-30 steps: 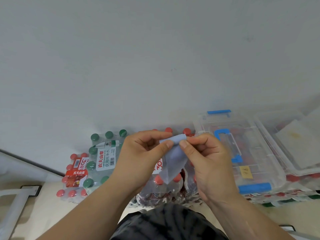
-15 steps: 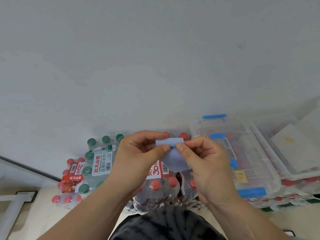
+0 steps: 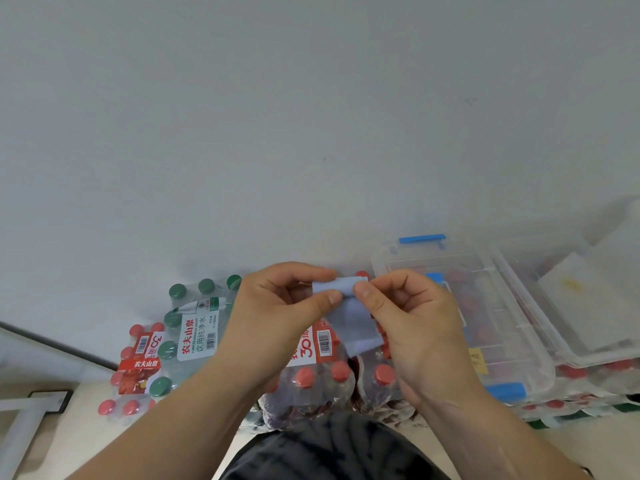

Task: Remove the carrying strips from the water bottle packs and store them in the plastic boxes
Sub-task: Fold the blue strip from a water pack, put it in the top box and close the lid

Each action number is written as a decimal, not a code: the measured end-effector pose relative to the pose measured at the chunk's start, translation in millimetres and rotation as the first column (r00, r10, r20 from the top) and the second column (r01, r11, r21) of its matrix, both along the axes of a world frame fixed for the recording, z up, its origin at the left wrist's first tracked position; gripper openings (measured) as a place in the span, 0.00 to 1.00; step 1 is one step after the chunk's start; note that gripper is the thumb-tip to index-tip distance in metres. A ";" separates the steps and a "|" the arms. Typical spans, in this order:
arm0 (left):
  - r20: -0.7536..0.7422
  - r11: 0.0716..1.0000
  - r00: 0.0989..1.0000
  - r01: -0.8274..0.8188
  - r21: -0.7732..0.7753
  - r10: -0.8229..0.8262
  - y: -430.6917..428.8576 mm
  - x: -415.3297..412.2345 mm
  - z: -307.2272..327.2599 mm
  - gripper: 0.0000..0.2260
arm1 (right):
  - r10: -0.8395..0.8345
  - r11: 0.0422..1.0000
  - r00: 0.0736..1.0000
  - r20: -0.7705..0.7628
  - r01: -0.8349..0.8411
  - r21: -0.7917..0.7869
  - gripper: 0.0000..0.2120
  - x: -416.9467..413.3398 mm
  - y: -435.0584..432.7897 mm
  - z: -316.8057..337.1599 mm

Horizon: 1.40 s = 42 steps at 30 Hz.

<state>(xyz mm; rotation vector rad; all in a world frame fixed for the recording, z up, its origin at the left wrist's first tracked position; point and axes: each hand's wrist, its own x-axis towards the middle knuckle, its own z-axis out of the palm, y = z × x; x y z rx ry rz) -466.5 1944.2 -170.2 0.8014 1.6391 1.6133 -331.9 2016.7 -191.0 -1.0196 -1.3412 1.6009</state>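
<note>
Pinching the carrying strip [image 3: 354, 322] by its folded top, left hand [image 3: 277, 308] and right hand [image 3: 419, 327]; long axis seemingly hanging down-right.

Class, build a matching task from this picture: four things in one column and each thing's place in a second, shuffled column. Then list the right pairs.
Things:
1. green-capped pack
2. plastic box with blue latches
3. carrying strip
4. nearest red-capped pack

Places:
A. pinched between left hand and right hand
B. left of both hands, by the wall
C. directly below both hands
D. right of both hands

Pairs: 1-B, 2-D, 3-A, 4-C
</note>
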 end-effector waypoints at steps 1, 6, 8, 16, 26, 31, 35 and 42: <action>0.013 1.000 1.000 0.002 -0.005 -0.002 0.3 -0.6 0.6 0.08 | 0.003 1.000 1.000 -0.008 -0.003 0.002 0.03 -0.2 0.8 -0.7; 0.000 0.999 1.000 -0.004 -0.047 0.004 2.3 -5.0 -2.2 0.08 | 0.010 1.000 0.999 -0.041 -0.011 -0.012 0.04 -3.3 3.1 0.8; 0.011 1.000 1.000 -0.008 -0.030 0.008 3.0 -4.9 -0.9 0.10 | 0.021 0.999 0.997 -0.076 -0.023 -0.034 0.05 -3.1 3.2 2.8; 0.052 1.000 0.999 0.009 -0.006 -0.009 5.4 -4.4 0.2 0.10 | -0.005 1.000 1.000 0.013 0.005 -0.020 0.08 -4.6 8.1 1.3; 0.035 0.999 0.999 0.000 -0.039 0.001 8.1 -2.9 -1.9 0.10 | 0.013 0.998 0.998 -0.068 -0.017 -0.063 0.08 -0.5 8.7 0.7; 0.057 0.999 0.998 0.001 -0.043 0.001 8.2 0.8 -3.3 0.10 | -0.023 0.999 0.999 -0.033 0.022 -0.032 0.07 -0.2 9.0 -3.6; 0.100 0.998 0.994 -0.026 -0.057 0.032 8.7 3.1 -3.5 0.10 | -0.024 0.999 0.997 -0.078 0.021 -0.040 0.07 0.2 7.6 -6.4; 0.063 0.998 0.998 -0.021 -0.064 0.025 8.6 2.2 -4.2 0.07 | -0.006 0.994 0.997 -0.082 -0.003 -0.105 0.15 2.2 8.5 -3.4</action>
